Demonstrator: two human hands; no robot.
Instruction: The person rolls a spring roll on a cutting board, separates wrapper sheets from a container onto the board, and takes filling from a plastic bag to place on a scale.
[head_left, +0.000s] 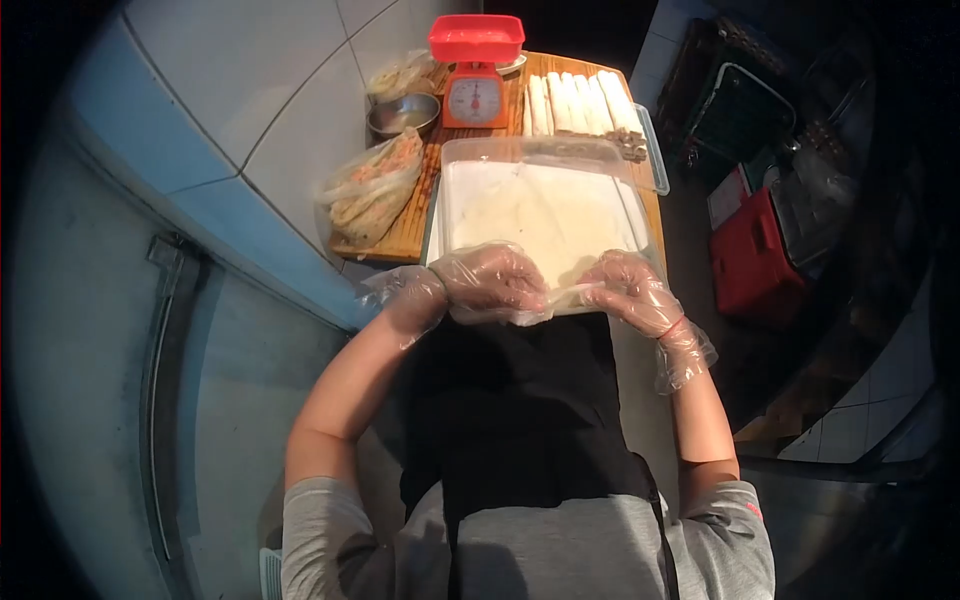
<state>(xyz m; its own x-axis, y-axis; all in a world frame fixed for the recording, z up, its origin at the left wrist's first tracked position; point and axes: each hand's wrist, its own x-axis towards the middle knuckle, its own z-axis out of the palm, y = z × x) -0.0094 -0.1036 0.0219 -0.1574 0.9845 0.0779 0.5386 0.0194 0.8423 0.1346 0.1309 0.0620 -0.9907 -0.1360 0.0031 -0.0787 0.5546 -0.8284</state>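
Observation:
A pale, thin dough sheet point(530, 215) lies flat in a shallow clear plastic tray point(520, 150) in front of me. My left hand point(490, 278), in a clear plastic glove, has its fingers closed on the sheet's near edge. Close beside it, my right hand point(630, 290), gloved the same way, pinches the same edge a little to the right. Between the two hands the edge is lifted and folded, and the fingers partly hide it. Behind the tray, at the right, several long pale rolls point(580, 103) are stacked side by side.
A red kitchen scale point(474, 95) stands at the back of the wooden table point(420, 200). At the left are a metal bowl point(403, 113) and a plastic bag of orange-flecked filling point(380, 185). A tiled wall borders the left; a red box point(755, 260) sits lower right.

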